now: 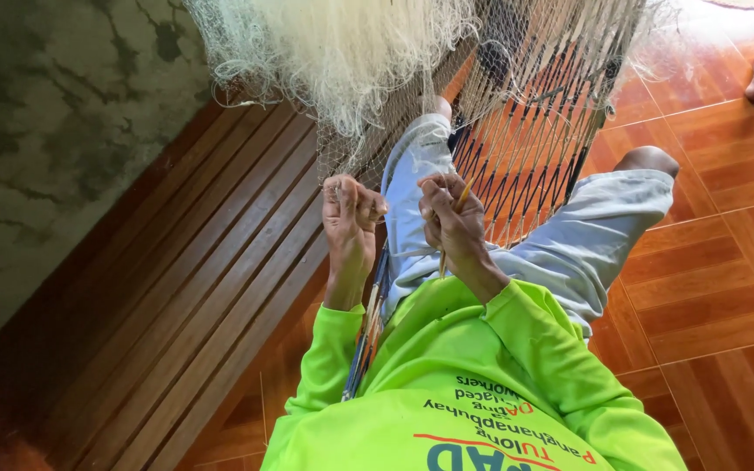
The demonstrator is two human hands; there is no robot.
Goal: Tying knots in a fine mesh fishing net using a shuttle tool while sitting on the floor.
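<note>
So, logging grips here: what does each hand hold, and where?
Right hand grips a thin yellow netting needle around its middle; left hand pinches the net mesh.

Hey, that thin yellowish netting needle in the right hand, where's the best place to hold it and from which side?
Probably the middle of the netting needle, as the right hand grips it now. It is long and slim, standing nearly upright, its top poking above the fingers and its tail below the wrist. Coming from the right side keeps clear of the net and the left hand, which pinches the mesh.
</note>
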